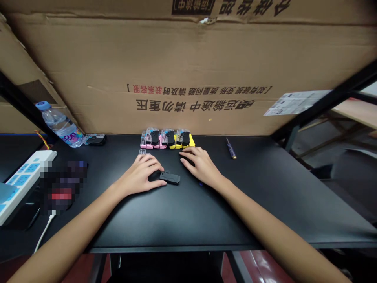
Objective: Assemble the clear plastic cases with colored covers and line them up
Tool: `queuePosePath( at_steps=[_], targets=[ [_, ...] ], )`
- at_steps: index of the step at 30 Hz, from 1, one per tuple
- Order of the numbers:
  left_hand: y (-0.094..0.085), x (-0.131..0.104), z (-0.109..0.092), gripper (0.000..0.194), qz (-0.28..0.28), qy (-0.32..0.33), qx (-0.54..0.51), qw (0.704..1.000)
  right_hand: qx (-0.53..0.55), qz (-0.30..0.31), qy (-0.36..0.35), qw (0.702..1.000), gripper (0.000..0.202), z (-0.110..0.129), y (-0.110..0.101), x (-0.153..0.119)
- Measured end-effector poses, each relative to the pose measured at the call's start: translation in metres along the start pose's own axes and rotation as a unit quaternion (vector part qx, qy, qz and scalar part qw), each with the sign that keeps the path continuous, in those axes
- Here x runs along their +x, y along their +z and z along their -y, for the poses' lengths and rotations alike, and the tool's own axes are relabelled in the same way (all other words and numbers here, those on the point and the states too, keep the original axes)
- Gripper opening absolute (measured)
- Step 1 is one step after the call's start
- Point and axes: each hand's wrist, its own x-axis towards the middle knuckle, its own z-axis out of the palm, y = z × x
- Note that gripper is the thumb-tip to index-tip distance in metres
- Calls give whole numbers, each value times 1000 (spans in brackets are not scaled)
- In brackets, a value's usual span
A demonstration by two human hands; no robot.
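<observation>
My left hand point(144, 173) rests on the black table with its fingers apart, holding nothing that I can see. Just past its thumb and index finger lies a small black plastic piece point(170, 178) with a loop on one edge. A small transparent plastic part point(142, 151) pokes out beyond the fingertips, partly hidden by them. My right hand point(202, 164) is open, fingers stretched toward a row of small black-and-transparent devices with pink and yellow parts point(168, 138). Its fingertips are close to the yellow end of that row; whether they touch it I cannot tell.
A large cardboard sheet point(176, 59) stands behind the table. To the right lies a small screwdriver point(231, 149). On the left are a water bottle point(63, 125), another transparent-and-black device point(96, 139), a white power strip point(25, 177) and a blurred-out object with a white cable point(44, 232).
</observation>
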Motion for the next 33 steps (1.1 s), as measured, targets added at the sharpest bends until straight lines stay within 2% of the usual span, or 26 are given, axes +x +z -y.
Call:
queuePosePath(
  at_steps=[9, 12, 15, 18, 20, 23, 26, 33],
  targets=[
    [1, 0, -1, 32, 8, 9, -6, 1000, -24, 46, -99, 994, 34, 14, -3, 2],
    [1, 0, -1, 31, 8, 8, -8, 1000, -40, 60, -107, 992, 36, 17, -3, 2],
    [2, 0, 0, 32, 11, 8, -11, 1000, -21, 49, -90, 994, 33, 18, -1, 1],
    [3, 0, 1, 32, 11, 11, -10, 1000, 96, 10, -39, 995, 27, 25, -1, 0],
    [3, 0, 2, 31, 9, 12, -8, 1000, 206, -3, 18, 978, 24, 33, -2, -1],
    [2, 0, 2, 31, 8, 14, -5, 1000, 319, 38, 68, 945, 25, 45, -3, -2],
    [2, 0, 1, 32, 8, 20, -2, 1000, 355, 65, 65, 931, 26, 51, -3, -1],
    [5, 1, -1, 31, 11, 30, 4, 999, 362, 81, 62, 926, 23, 55, -1, 1]
  ],
)
